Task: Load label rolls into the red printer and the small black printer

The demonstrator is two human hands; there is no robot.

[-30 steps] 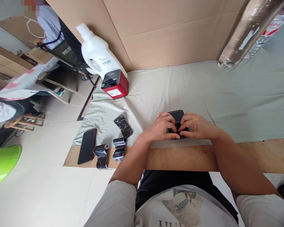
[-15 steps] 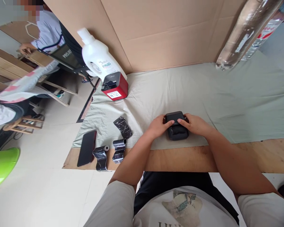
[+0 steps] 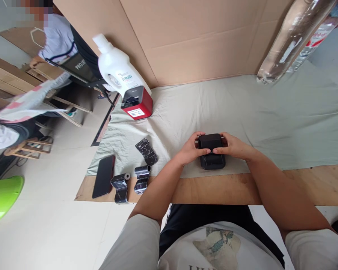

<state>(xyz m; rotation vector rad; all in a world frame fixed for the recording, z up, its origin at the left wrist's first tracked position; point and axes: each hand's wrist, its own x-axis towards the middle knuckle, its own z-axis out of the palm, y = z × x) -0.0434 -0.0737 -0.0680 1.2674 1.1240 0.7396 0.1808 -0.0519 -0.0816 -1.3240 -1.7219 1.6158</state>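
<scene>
The fingers cover the two sides of one small black box, so its far edge and sides are hard to see. The left hand and the right hand both close around it, one on each side, and it sits on the green cloth near the middle of the tabletop. A big clear bottle at the far right is cut off at the top. To the left lie three dark wrapped rolls, one black phone, one red box and one white jug.
</scene>
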